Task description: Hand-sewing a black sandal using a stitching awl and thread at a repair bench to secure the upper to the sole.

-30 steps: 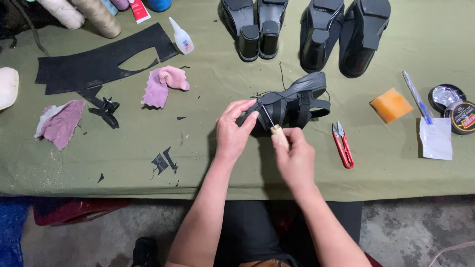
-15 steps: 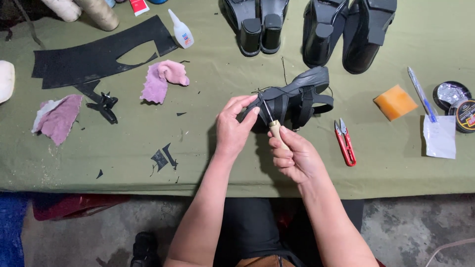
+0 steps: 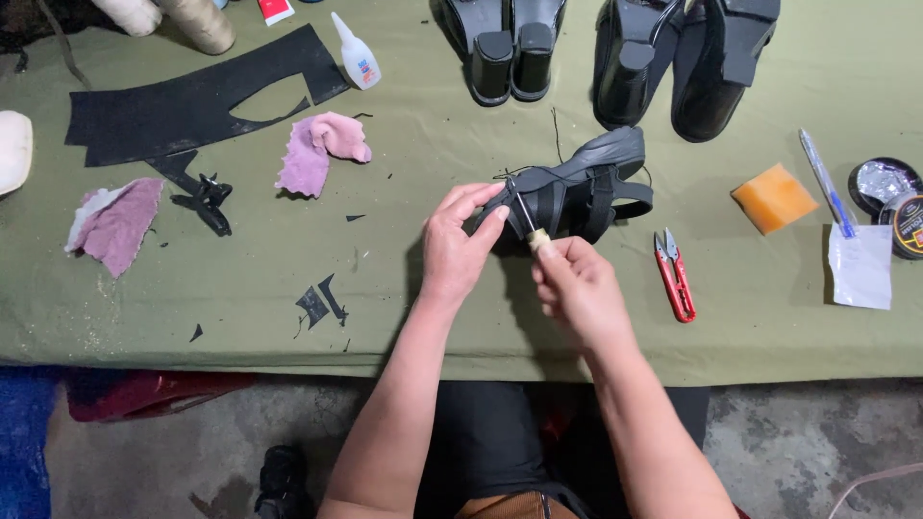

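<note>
R hand (image 3: 575, 288) lower, grip tight on awl (image 3: 531, 228)

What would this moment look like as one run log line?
left hand: steadies black strappy shoe | right hand: holds wooden-handled awl at shoe | red snips: right of hands | surface: green cloth

A black strappy sandal (image 3: 577, 187) is lying on its side on the green cloth, sole turned away and dark thread trailing from its straps. A wooden-handled awl (image 3: 532, 227) is pointing its metal tip into the strap end.
</note>
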